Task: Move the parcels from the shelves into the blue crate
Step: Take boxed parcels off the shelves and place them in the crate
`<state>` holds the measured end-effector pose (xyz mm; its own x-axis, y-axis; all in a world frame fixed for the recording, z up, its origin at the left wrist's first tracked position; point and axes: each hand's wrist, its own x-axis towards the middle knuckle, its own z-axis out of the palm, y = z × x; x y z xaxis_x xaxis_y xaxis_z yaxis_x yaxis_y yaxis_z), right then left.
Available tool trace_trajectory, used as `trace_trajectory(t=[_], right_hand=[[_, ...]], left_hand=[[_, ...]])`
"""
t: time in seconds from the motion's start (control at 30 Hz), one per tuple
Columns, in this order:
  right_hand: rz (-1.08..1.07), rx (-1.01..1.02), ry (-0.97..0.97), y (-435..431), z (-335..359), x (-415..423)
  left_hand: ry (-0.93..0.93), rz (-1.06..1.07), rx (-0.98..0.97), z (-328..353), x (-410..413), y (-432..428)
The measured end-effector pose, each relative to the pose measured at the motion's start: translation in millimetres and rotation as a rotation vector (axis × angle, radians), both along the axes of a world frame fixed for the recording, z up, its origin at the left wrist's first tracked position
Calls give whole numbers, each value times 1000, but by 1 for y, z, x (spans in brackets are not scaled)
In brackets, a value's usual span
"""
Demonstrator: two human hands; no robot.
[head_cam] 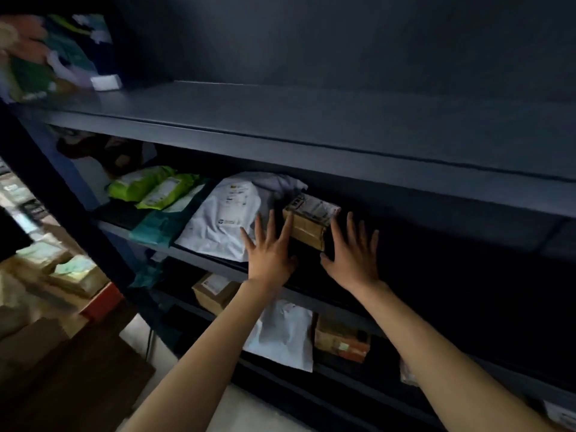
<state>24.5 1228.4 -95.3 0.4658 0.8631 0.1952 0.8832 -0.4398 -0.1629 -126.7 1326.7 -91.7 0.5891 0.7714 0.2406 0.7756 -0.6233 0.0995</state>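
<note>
A small brown cardboard parcel [307, 222] with a white label sits on the middle shelf [162, 247] of a dark metal rack. My left hand [269, 251] is spread flat, its fingers against the parcel's left side and over a white mailer bag [221, 219]. My right hand [352, 260] is spread open just right of the parcel, fingers apart, holding nothing. Neither hand has closed around the parcel. The blue crate is not in view.
Green [146, 190] and teal [159, 224] mailer bags lie left on the same shelf. The shelf below holds a brown box [215, 296], a white bag [283, 335] and another box [341, 341]. Bags [46, 57] pile on the top shelf at left. Boxes [71, 275] stack on the floor.
</note>
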Motion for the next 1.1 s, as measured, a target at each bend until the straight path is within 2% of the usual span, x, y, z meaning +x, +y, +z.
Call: trace_trajectory(t=[0.27, 0.4, 0.57, 0.7, 0.87, 1.0, 1.1], right_hand=[[-143, -23, -11, 56, -12, 23], [-130, -77, -5, 62, -15, 18], [-145, -10, -37, 50, -17, 9], [-162, 60, 29, 10, -19, 4], [-321, 107, 242, -81, -9, 11], [-436, 187, 194, -181, -7, 32], [-513, 209, 181, -268, -2, 48]], left_hand=[[-13, -138, 22, -10, 44, 92], [-3, -183, 6, -13, 57, 100], [-18, -217, 39, -19, 57, 89], [-41, -289, 57, -18, 64, 55], [-90, -404, -143, -11, 92, -28], [-116, -535, -287, -6, 132, -121], [-207, -685, -397, -8, 163, -201]])
